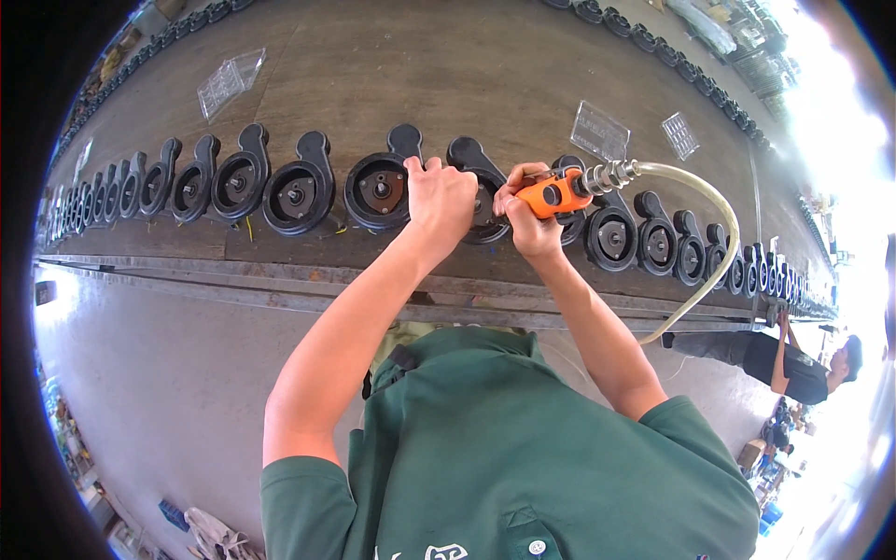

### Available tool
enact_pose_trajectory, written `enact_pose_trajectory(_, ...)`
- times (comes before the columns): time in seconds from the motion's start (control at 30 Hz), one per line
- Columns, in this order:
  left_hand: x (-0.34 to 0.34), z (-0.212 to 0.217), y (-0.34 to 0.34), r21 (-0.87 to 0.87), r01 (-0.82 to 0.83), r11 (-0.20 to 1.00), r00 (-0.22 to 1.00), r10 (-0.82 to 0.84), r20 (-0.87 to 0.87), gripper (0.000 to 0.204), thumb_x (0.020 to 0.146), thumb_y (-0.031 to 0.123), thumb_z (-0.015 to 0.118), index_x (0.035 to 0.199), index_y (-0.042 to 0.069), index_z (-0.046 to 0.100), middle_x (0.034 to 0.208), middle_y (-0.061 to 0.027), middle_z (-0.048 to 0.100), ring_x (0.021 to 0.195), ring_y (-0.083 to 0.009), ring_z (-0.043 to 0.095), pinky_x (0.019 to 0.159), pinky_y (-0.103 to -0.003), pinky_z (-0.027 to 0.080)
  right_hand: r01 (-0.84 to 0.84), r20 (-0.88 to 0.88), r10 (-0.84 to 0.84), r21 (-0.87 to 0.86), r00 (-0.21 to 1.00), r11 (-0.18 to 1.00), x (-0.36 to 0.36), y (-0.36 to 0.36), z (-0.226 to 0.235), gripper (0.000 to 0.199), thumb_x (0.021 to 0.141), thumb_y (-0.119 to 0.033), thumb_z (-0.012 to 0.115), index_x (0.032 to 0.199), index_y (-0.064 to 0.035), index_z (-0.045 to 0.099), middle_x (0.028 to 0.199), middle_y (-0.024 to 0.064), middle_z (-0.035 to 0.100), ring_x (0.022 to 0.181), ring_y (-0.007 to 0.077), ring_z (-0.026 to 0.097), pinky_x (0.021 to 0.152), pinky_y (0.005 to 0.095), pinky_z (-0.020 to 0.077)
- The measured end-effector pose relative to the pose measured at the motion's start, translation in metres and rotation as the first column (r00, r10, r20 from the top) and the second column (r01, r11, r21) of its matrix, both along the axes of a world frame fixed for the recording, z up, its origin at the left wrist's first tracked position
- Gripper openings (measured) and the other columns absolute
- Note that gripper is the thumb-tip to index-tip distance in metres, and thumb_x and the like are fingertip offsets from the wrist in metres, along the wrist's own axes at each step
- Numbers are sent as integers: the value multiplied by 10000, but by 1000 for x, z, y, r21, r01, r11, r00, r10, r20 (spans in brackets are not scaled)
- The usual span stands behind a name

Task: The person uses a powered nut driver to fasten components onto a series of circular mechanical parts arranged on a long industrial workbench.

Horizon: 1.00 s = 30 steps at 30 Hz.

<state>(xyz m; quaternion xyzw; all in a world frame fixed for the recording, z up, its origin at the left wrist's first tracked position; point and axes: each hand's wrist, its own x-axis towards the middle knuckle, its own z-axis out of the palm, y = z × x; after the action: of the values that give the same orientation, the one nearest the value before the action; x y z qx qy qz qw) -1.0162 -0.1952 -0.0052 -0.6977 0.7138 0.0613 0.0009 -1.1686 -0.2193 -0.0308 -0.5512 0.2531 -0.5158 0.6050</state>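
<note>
My right hand (534, 219) is wrapped round an orange air tool (546, 195), which lies sideways over a round black housing (484, 231). A metal coupling (611, 175) joins the tool's right end to a clear hose (731, 219). My left hand (441, 198) is closed, knuckles up, between that housing and the housing on its left (373, 194). Its fingertips are hidden, so what they grip cannot be made out. Each housing has a rounded tab at its far side and a metal disc with a central shaft inside. My hands partly cover the housing under the tool.
Similar housings (299, 196) stand in a long row along the bench (373, 75) both ways. Clear plastic trays (600, 131) lie behind them. A metal rail (280, 285) edges the bench. At the far right another person (803, 369) stands at the same bench.
</note>
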Motion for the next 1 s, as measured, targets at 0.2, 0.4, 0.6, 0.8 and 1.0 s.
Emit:
enact_pose_trajectory(0.2, 2, -4, 2, -33, 2, 999, 1000, -2, 2, 317, 665, 334, 885, 854, 116, 753, 843, -68, 732, 1004, -256, 662, 943, -478, 429, 21, 14, -20, -27, 1000, 999, 2, 4, 3, 232, 851, 51, 609, 1044, -8, 494, 830, 34, 561, 703, 87, 582, 624, 243, 491)
enact_pose_trajectory(0.4, 3, -5, 4, -63, 15, 998, 1000, -15, 6, 315, 657, 324, 887, 851, 121, 744, 838, -63, 730, 981, -251, 667, 927, -471, 430, 13, -32, -13, -25, 999, 1000, 6, 9, 6, 223, 854, 47, 608, 1034, -15, 494, 814, 16, 561, 719, 81, 573, 649, 240, 488)
enact_pose_trajectory(0.6, 3, -5, 6, -82, 10, 997, 1000, -11, -10, 295, 657, 305, 886, 835, 121, 738, 816, -64, 727, 957, -248, 668, 910, -465, 429, 11, -74, -15, -62, 997, 998, 7, 10, 7, 220, 854, 42, 618, 1025, -22, 497, 817, 11, 561, 713, 70, 554, 644, 231, 473)
enact_pose_trajectory(0.8, 4, -5, 4, -52, 12, 999, 1000, -12, -7, 117, 789, 175, 693, 882, 170, 764, 827, -64, 736, 976, -266, 678, 994, -548, 402, 14, -90, -20, -74, 996, 997, 7, 12, 7, 227, 849, 44, 619, 1030, -16, 497, 819, 13, 557, 716, 66, 545, 651, 225, 461)
enact_pose_trajectory(1.0, 2, -7, 4, -76, -3, 997, 1000, 3, -6, 283, 664, 305, 881, 830, 124, 741, 808, -59, 729, 989, -242, 661, 902, -457, 431, -6, -64, 2, -63, 998, 998, 3, 11, 1, 233, 849, 17, 628, 1039, -16, 497, 825, 26, 563, 735, 85, 566, 683, 237, 475)
